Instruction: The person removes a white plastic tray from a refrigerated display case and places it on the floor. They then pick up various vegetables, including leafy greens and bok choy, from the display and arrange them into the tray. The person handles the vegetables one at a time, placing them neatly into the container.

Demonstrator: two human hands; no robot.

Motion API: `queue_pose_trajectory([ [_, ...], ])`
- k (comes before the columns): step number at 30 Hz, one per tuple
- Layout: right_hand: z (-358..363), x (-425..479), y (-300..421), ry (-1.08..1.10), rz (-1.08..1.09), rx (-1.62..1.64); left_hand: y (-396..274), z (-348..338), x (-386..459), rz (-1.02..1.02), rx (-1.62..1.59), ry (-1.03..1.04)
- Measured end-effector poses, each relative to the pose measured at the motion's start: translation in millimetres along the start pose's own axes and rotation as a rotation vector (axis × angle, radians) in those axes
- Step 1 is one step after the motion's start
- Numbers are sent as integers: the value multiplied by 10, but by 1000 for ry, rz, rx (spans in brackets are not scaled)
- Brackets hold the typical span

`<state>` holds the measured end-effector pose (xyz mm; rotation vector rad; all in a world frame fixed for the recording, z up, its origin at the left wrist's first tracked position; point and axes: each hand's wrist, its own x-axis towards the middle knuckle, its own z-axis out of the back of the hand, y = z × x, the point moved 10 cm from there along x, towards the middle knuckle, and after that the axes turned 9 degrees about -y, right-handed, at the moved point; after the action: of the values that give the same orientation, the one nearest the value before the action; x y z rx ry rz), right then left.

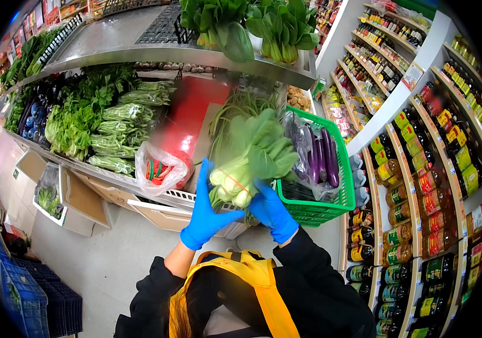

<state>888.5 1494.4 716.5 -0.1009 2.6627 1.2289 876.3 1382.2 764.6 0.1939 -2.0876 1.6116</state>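
Note:
A bundle of bok choy [232, 181], bound with a thin red band, is between my two hands, its white stem ends towards me and its leaves pointing away to the right. My right hand [271, 209], in a blue glove, grips the stems from the right. My left hand [209, 211], gloved alike, is spread at the left of the stems with the thumb under their ends; whether it bears any weight I cannot tell. Long green beans [245, 103] lie behind the bundle. On the left a clear plastic bag [162, 169] holds red-banded items, beside a red panel [194, 114].
A green plastic basket [349, 186] with eggplants [330, 158] stands at the right. More bok choy [283, 34] sits on the metal upper shelf [139, 53]. Bagged green vegetables [118, 126] fill the left display. Bottle shelves [414, 203] rise at right; blue crates [25, 291] stand lower left.

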Motion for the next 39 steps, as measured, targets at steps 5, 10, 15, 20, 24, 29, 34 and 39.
queue_pose_trajectory([
  [5,85,57,-27,121,-15,-204,363,73,-24,232,-153,-44],
  [10,395,75,-28,-8,25,-472,505,121,-66,299,-383,-64],
  [15,354,40,2,143,180,-462,604,101,-93,397,-592,-113],
  [20,481,114,-243,-29,62,-248,629,-369,-335,1144,-2481,-369],
  [24,226,29,-212,111,59,-11,504,-478,-357,1111,-2452,-59],
  [29,123,-57,-26,35,85,-66,939,-186,-388,763,-758,-85],
  [34,266,-205,68,-254,175,-232,609,-175,-358,517,-579,-36],
  [39,189,-170,-39,-107,404,-510,717,-238,-347,459,-843,-29],
])
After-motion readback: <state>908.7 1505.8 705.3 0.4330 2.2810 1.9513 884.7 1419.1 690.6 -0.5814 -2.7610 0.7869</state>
